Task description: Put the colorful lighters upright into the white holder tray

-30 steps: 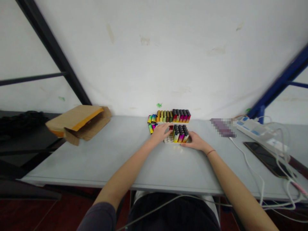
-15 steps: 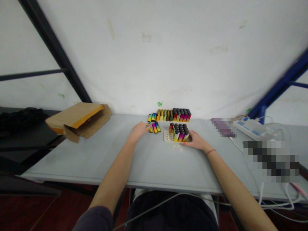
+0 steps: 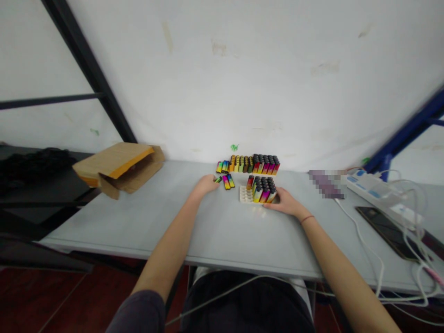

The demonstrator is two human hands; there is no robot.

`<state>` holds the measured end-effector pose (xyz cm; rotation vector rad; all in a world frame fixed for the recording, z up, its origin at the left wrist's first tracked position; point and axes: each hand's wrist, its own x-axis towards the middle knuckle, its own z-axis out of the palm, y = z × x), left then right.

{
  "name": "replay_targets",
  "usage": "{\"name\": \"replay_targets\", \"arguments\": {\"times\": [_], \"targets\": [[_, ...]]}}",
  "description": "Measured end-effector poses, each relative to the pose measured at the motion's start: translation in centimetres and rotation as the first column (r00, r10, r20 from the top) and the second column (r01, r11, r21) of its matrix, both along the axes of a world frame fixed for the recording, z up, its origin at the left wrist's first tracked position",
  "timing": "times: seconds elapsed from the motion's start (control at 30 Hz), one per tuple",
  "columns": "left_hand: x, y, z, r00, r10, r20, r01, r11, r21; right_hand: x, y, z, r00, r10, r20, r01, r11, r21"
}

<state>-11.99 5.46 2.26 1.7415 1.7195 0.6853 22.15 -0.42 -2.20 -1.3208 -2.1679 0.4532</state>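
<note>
- Resting on the grey folding table (image 3: 180,226) in the head view, the left hand (image 3: 206,185) has its fingers curled inward, their tips at a small green lighter (image 3: 218,179); whether that lighter is pinched or only touched is too small to tell.
- Just right of those fingertips, two gradient lighters (image 3: 228,181) lie flat on the tabletop, side by side.
- The right hand (image 3: 286,203) lies unclenched, its fingers against the right end of a white plastic tray (image 3: 245,196).
- Upright lighters (image 3: 262,190) with black tops stand packed in the tray's rear and right part; its front-left sockets show bare.
- A long row of upright lighters (image 3: 255,164) stands behind the tray, near the wall, with two shorter lighters (image 3: 222,166) at its left end.
- A torn cardboard box (image 3: 120,169) lies at the table's left end.
- On the right are a blurred object (image 3: 326,184), a power strip (image 3: 369,189), a dark phone (image 3: 385,233) and white cables (image 3: 364,243).
</note>
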Motion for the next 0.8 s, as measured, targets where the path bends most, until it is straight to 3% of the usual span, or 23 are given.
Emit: {"name": "replay_targets", "arguments": {"times": [0.07,0.13,0.27,0.37,0.57,0.8], "targets": [[0.5,-0.1,0.2,0.968,0.065,0.243,-0.065,0.998,-0.007,0.0,0.0,0.0,1.000,-0.004,-0.001,0.004,1.000,0.005],[1.4,-0.5,0.6,0.861,0.105,0.498,-0.086,0.994,-0.061,0.0,-0.1,0.1,1.000,0.000,-0.003,0.001,1.000,0.006],[3.5,-1.8,1.5,0.608,0.119,0.785,0.098,0.970,-0.224,-0.1,-0.1,0.2,1.000,0.008,0.004,-0.008,1.000,0.001],[4.7,-2.4,1.8,0.501,0.151,0.852,0.168,0.949,-0.267,-0.1,-0.1,0.3,1.000,0.019,0.005,-0.019,1.000,-0.001],[6.1,-2.1,0.8,0.387,0.163,0.908,0.195,0.947,-0.253,-0.2,-0.2,0.4,1.000,0.027,-0.004,-0.027,1.000,0.006],[6.4,-2.7,0.9,0.343,0.163,0.925,0.122,0.969,-0.216,-0.1,-0.2,0.3,1.000,-0.013,0.010,0.013,1.000,0.001]]}}
